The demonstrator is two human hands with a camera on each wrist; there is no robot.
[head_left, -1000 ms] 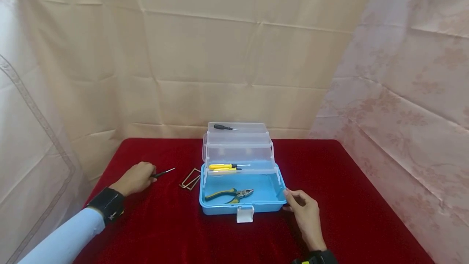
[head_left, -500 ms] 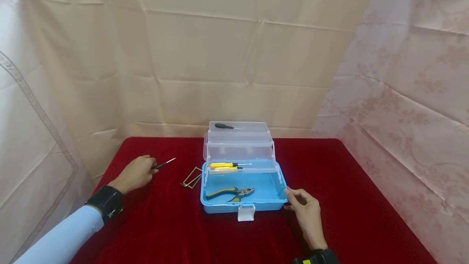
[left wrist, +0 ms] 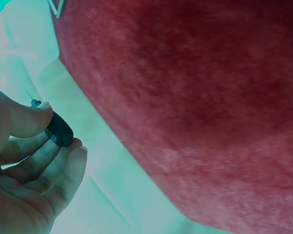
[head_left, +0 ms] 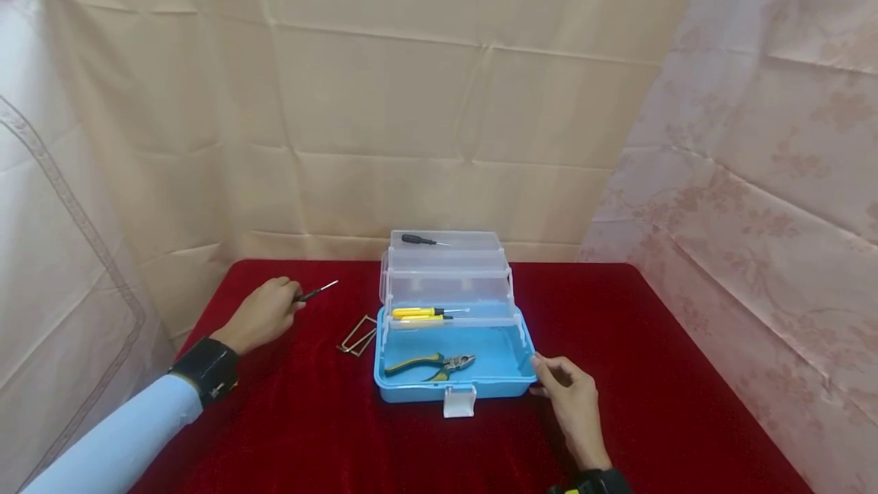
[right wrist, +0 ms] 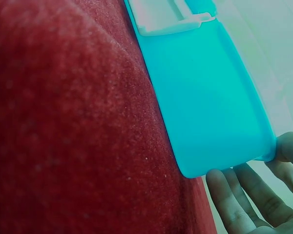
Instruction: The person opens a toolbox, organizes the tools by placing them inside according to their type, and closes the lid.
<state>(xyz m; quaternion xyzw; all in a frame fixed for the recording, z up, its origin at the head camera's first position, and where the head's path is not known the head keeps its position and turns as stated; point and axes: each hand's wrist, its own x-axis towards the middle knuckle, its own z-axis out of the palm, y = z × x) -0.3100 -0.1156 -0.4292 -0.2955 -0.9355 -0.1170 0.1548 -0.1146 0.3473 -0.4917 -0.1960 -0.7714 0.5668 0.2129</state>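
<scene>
Away from you goes your left hand [head_left: 264, 315], farther up the table than a second ago, and the dark-handled screwdriver [head_left: 317, 293] travels with it, its shaft pointing toward the far right. You pinch that handle between thumb and fingers, as the left wrist view shows. Your right hand [head_left: 571, 395] stays put, gripping the near right corner of the blue toolbox [head_left: 421, 395], thumb and fingers around its edge. Between your left hand and the box, a brass-coloured frame [head_left: 353, 332] lies on the red cloth [head_left: 315, 433], right beside the box's left wall. Inside the base you have the pliers [head_left: 458, 362]; behind them, two yellow screwdrivers [head_left: 414, 312] lie side by side, and a black screwdriver [head_left: 417, 238] rests on the topmost clear tray [head_left: 473, 238].
</scene>
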